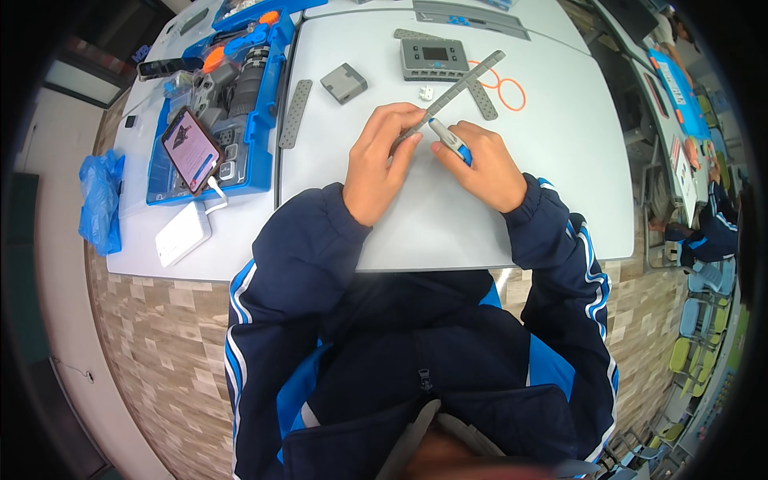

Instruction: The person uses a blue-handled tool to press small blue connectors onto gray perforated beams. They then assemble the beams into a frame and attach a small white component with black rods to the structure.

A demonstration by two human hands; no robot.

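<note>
My left hand (379, 160) is closed around the lower end of a long grey perforated plastic beam (466, 82), which slants up to the right, edge toward me. In my right hand (486, 165) is a grey and blue hand tool (451, 142), its blue tip up against the beam beside my left fingertips. Whether a small part sits at that tip is too fine to make out. Just beyond the beam lie a grey control box with a small screen (434, 58), a small white connector piece (426, 94) and two orange rings (512, 94).
At left, a blue parts bin (264, 148) holds grey parts, with a phone (192, 149) propped on it and a white power bank (183, 233) in front. A grey block (344, 83) and a grey flat beam (296, 114) lie on the white table (448, 232). A blue bag (101, 200) hangs at the left edge.
</note>
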